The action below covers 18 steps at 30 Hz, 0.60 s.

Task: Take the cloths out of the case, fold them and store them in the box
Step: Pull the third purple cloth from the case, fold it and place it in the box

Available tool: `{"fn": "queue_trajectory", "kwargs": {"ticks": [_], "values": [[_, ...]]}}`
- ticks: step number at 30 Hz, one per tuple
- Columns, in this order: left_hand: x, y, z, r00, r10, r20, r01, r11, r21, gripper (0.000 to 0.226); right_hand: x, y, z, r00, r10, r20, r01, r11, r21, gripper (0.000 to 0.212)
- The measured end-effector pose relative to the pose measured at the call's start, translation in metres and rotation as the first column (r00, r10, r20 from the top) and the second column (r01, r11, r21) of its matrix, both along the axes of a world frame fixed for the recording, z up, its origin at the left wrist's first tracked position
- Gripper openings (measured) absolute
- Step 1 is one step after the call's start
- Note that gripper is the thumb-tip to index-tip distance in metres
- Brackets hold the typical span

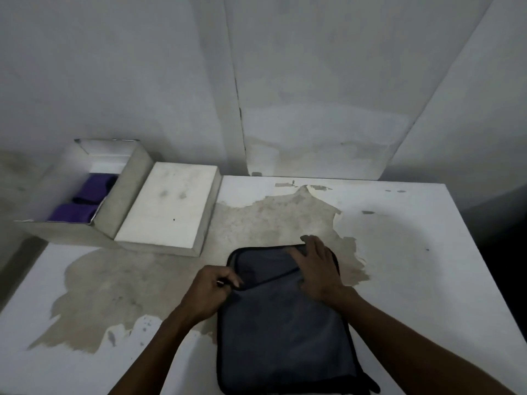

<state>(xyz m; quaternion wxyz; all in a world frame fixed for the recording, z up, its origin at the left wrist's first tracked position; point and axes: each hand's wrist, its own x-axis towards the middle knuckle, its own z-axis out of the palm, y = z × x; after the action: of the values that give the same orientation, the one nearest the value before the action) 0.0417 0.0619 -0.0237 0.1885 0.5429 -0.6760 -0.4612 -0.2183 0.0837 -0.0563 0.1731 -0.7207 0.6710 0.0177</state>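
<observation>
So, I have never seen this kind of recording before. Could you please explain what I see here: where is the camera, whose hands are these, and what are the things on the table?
There is no machine here. A person wears one wide-angle camera on the head, so you look down at their own two hands. On the worn white table lies a dark zip case. The left hand pinches what looks like the zip pull at the case's edge, and the right hand rests flat on the case. At the far left stands an open white box with purple cloths inside; its lid lies beside it.
</observation>
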Motion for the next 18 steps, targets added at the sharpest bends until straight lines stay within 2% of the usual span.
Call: {"fn": "queue_trajectory", "kwargs": {"ticks": [3,5,8,11,14,18], "values": [[0.007,0.002,0.007,1.000,0.027,-0.010,-0.027,1.000,-0.005,0.049,-0.007,-0.006,-0.001,0.998,0.026,-0.064,-0.025,1.000,0.015,0.041],[0.012,0.003,0.008,0.997,0.083,-0.004,-0.083,0.996,-0.024,0.046,-0.013,-0.005,0.002,0.996,-0.035,-0.077,0.037,0.999,0.028,0.030],[0.012,0.000,0.008,0.988,0.156,0.016,-0.155,0.986,-0.061,0.043,-0.026,-0.005,0.009,0.987,-0.146,-0.074,0.149,0.988,0.034,0.032],[0.006,-0.010,0.009,0.976,0.219,0.015,-0.217,0.973,-0.080,0.043,-0.039,-0.007,0.019,0.976,-0.216,-0.033,0.215,0.976,-0.032,0.033],[-0.004,-0.027,0.015,0.970,0.240,0.032,-0.234,0.964,-0.125,0.034,-0.050,-0.009,0.027,0.962,-0.273,0.029,0.274,0.958,-0.083,0.023],[-0.015,-0.051,0.025,0.963,0.252,0.090,-0.230,0.952,-0.203,0.028,-0.059,-0.015,0.037,0.936,-0.334,0.107,0.346,0.930,-0.124,0.024]]}}
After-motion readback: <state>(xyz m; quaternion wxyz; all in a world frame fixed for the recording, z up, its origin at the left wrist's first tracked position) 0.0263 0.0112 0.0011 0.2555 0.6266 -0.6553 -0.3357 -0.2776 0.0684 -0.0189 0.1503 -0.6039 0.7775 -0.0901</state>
